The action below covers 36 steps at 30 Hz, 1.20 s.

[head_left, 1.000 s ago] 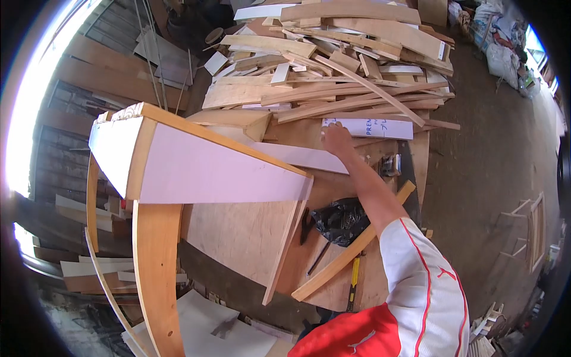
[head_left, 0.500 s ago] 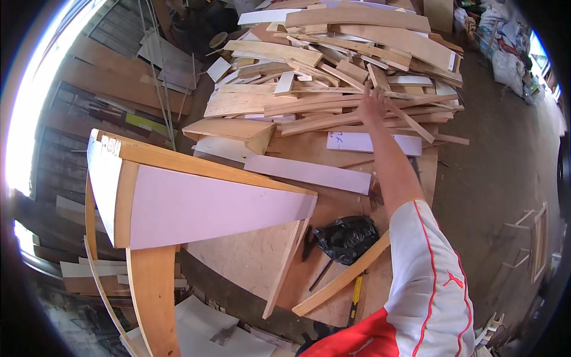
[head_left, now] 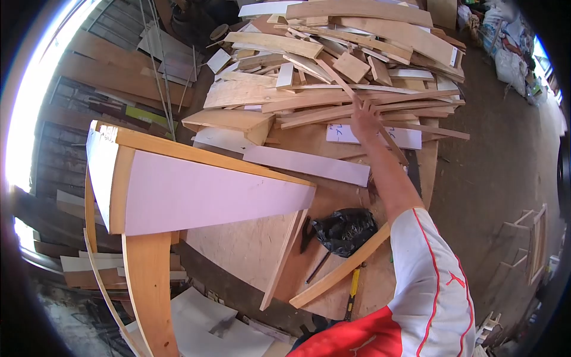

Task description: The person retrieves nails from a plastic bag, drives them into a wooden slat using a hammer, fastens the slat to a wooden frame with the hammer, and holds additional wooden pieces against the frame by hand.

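My right hand [head_left: 364, 122] reaches out over the near side of a heap of wood offcuts [head_left: 357, 38]. Its fingers are closed round a thin wooden strip [head_left: 338, 80], which slants across the heap and sticks out on both sides of the hand. Other long strips [head_left: 315, 116] lie just beneath and beside it. A white board with blue writing [head_left: 340, 134] lies under my wrist. My left hand is not in view.
A wooden piece with a pale lilac panel [head_left: 208, 193] rises at the left. A black plastic bag [head_left: 345, 231], a curved wooden strip [head_left: 333, 275] and a hammer [head_left: 353, 291] lie on the workbench [head_left: 232, 250]. White sacks [head_left: 510, 66] are at the far right.
My right hand has come slightly back toward me with the thin strip, which has shifted and turned on the heap. The view has moved a little.
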Available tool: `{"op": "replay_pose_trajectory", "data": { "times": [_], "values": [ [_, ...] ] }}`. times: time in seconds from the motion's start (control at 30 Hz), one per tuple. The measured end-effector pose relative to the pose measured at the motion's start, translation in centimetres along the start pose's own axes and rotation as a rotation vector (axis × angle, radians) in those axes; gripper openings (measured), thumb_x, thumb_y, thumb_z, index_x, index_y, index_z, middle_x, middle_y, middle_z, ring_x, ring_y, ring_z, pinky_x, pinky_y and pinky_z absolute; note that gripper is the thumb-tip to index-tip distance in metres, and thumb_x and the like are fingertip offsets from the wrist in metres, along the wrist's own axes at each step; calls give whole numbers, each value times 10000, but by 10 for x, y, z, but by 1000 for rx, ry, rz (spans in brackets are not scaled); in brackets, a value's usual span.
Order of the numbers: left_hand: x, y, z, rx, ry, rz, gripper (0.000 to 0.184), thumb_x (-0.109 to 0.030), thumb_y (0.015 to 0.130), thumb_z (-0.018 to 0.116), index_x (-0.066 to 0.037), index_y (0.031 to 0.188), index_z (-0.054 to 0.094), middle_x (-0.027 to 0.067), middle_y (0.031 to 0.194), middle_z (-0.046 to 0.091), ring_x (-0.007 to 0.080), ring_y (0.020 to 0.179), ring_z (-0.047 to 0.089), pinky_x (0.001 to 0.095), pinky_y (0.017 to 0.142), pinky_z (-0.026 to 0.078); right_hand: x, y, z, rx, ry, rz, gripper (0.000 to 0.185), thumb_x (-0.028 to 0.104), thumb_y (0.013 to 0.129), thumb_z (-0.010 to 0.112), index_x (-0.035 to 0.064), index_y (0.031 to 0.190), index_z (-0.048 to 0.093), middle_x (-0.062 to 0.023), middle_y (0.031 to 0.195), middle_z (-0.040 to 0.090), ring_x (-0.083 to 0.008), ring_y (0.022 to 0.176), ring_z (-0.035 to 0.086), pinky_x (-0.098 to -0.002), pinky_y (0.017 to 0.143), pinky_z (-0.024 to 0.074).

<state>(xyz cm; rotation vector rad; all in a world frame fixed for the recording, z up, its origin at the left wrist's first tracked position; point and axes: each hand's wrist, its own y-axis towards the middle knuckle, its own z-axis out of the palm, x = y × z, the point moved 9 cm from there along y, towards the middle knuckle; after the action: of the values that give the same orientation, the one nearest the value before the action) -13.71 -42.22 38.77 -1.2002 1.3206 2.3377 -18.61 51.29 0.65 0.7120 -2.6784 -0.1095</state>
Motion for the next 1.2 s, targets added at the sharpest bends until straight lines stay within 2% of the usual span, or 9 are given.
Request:
{"op": "replay_pose_trajectory", "data": {
  "times": [0.17,0.23,0.27,0.3,0.37,0.43,0.5,0.8,1.2],
  "values": [
    [47,1,-60,222,-44,-107,819,-773,966,382,-47,1296,570,277,1101,663,338,886,673,516,726,565,23,-43,2,-32,-240,-92,608,340,929,651,183,1499,505,-254,1584,322,-432,1465,320,-618,1169,279],
    [72,-31,-57,-19,77,-275,1072,-960,824,228,-103,1437,422,288,892,672,294,535,587,383,486,520,30,-67,1,36,-215,-108,631,394,924,656,178,1498,508,-261,1599,306,-432,1486,295,-620,1191,244],
    [100,-46,-66,168,3,-426,1088,-974,801,238,-122,1452,420,329,947,664,301,647,629,583,558,531,37,-84,-2,125,-178,-125,648,422,920,659,176,1500,507,-259,1601,311,-430,1491,290,-619,1198,232],
    [111,-77,-61,517,-188,-441,728,-682,1033,278,-142,1503,409,147,1133,640,263,879,648,374,716,550,44,-103,-3,214,-140,-141,667,449,916,662,174,1502,505,-256,1602,315,-429,1496,285,-618,1205,220],
    [129,-137,-46,51,225,-689,741,-681,1038,269,-69,1417,446,110,880,649,183,627,564,290,473,456,56,-145,10,505,-19,-180,752,484,881,691,141,1514,473,-248,1584,359,-418,1487,317,-602,1216,216],
    [165,-177,-43,424,530,-608,654,-616,1057,324,-53,1346,490,112,846,634,193,602,575,291,500,481,56,-188,16,192,9,-280,757,443,858,716,103,1492,480,-234,1488,471,-419,1418,399,-617,1165,276],
    [186,-220,-20,457,262,-952,578,-548,1071,375,-26,1234,565,106,847,643,179,596,574,288,526,481,57,-206,14,93,14,-322,768,399,839,739,88,1487,469,-212,1392,554,-407,1341,474,-614,1117,333],
    [144,-292,81,1122,399,-668,291,-238,1083,519,19,1012,636,73,829,669,101,662,594,260,636,507,58,-215,-41,83,80,-351,820,309,755,826,219,1498,490,-174,1253,597,-352,1197,572,-524,1031,430],
    [149,-290,53,1151,348,-746,213,-174,1053,576,23,1021,653,43,828,679,76,680,611,242,634,519,10,-250,-146,218,189,-202,711,314,792,764,306,1470,551,-195,1311,606,-399,1203,600,-485,1024,478]
  ]
}}
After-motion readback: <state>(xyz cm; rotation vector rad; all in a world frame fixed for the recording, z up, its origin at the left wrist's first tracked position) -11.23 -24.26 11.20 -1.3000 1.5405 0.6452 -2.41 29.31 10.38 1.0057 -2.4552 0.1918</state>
